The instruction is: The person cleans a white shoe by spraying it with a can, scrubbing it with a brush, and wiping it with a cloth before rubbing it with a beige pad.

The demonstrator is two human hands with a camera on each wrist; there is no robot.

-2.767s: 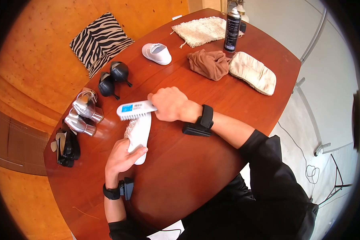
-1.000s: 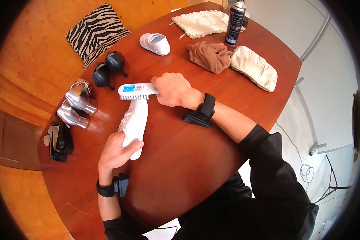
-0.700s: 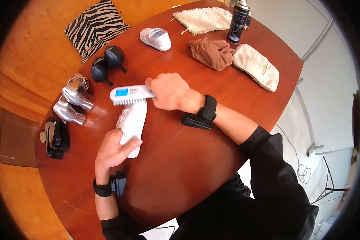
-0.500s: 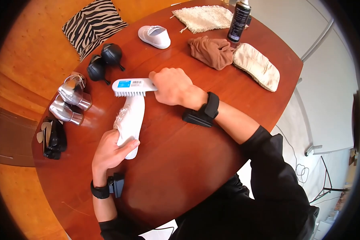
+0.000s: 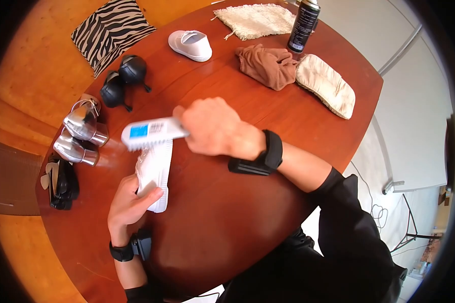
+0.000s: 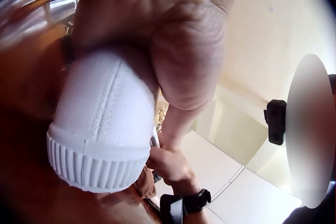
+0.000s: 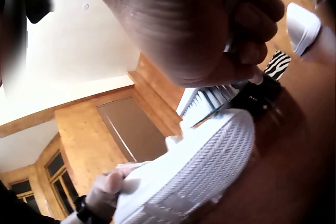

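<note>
My left hand grips a white lace-up canvas shoe by its heel end, thumb along the sole side. In the left wrist view the heel with its ribbed rubber edge faces the camera. My right hand holds a white scrub brush by its handle, fingers curled round it. The brush, with a blue label on its back, has its bristles over the toe end of the shoe. Seen from the right wrist, the bristles are right at the upper, and the patterned sole faces that camera.
The other white shoe stands farther back. Black shoes, silver heels and more black shoes line the left edge. At the back are a cream cloth bag, a spray can, a brown cloth and a cream pad.
The brush has moved back and forth over the toe end of the shoe, lately toward the lower left. Both hands keep their holds, and the shoe has shifted left in the head view.
</note>
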